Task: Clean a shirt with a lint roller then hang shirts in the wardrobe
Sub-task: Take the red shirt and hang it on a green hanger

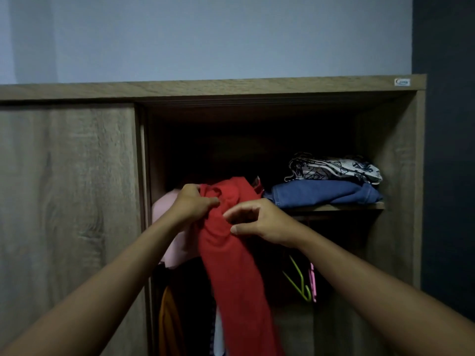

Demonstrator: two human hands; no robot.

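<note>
A red shirt [232,255] hangs in front of the open wooden wardrobe [257,87], its top bunched at shelf height. My left hand [191,202] grips the shirt's upper left part near the collar. My right hand [259,220] touches the shirt's right side just below, thumb and fingers pinching toward the cloth. Whatever holds the shirt up is hidden by the cloth and my hands. No lint roller is in view.
A pink garment [163,206] hangs left of the red shirt. Folded blue cloth [323,194] and patterned white cloth [334,168] lie on the shelf [334,207]. A green hanger [299,281] and a pink hanger [312,281] hang below. An orange garment [168,322] hangs lower left. The sliding door [66,201] covers the left half.
</note>
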